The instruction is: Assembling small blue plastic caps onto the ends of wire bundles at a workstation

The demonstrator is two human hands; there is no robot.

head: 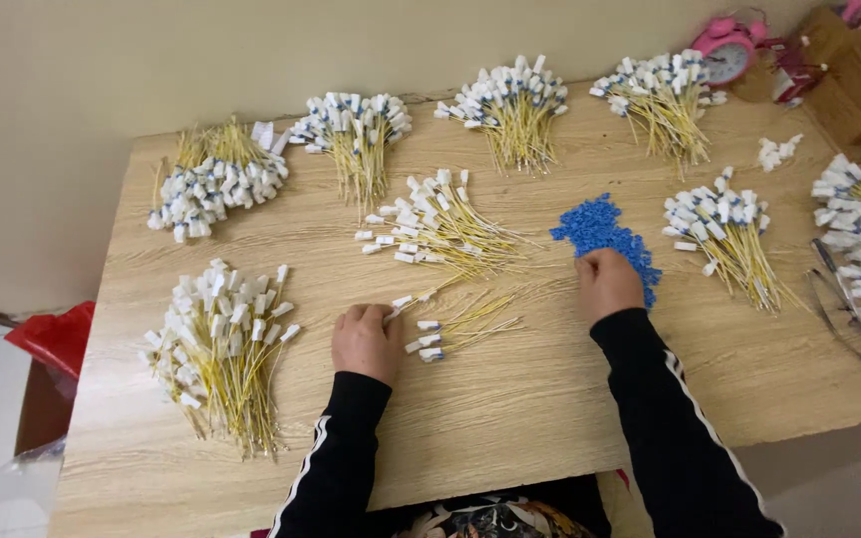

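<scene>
My left hand rests on the wooden table, fingertips pinching the white connector end of a thin yellow cable. Just right of it lie a few loose yellow cables with white and blue ends. My right hand sits knuckles-up at the near edge of a heap of small blue plastic caps, fingers curled over some of them; whether it holds one is hidden. A fanned bundle of yellow cables lies just beyond both hands.
Several bundles of yellow cables with white ends ring the table: near left, far left, along the back and right. Metal tweezers lie at the right edge. A pink alarm clock stands at the back right.
</scene>
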